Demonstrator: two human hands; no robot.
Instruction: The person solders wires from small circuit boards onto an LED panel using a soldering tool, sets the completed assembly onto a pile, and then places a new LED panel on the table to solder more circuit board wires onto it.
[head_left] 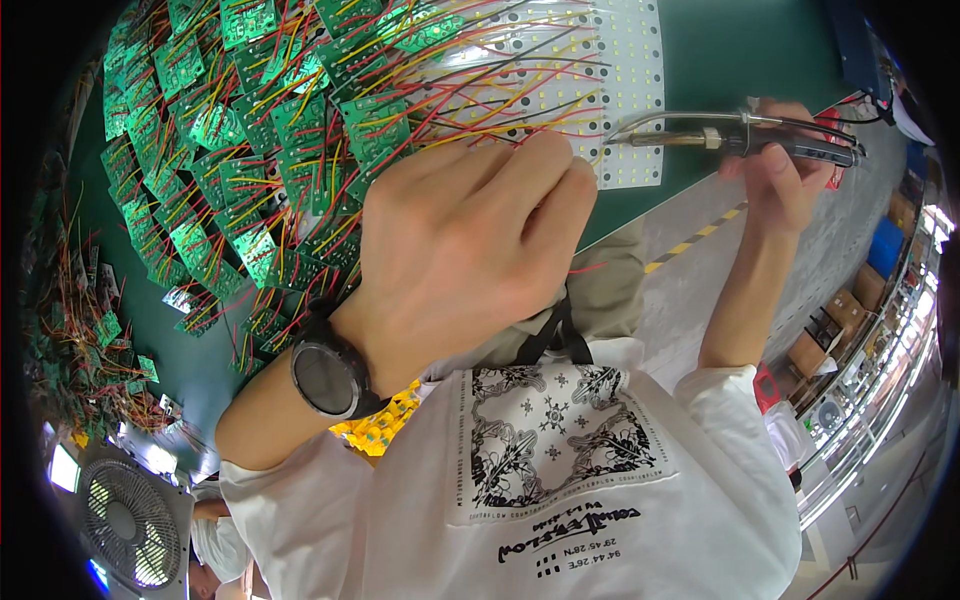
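Note:
My left hand [470, 240], with a black watch [330, 375] on its wrist, is closed over the right ends of the wires. Its fingertips are hidden beneath the knuckles, so what they grip does not show. A red wire [588, 268] pokes out below that hand. In my right hand [783, 180] is a soldering iron [775, 142] with a dark handle and a curved metal tube [680, 117] alongside. Its metal tip points left, close to my left knuckles, above a white panel [632, 160] dotted with small yellow squares. Red, yellow and black wires run from green circuit boards [375, 130] onto the panel.
Rows of wired boards cover the green table [715, 60] on the left. A heap of boards and wires [95, 350] lies at the far left, near a grey fan [130, 520]. Cardboard boxes [850, 310] stand beyond the floor at right. Another person is at lower left.

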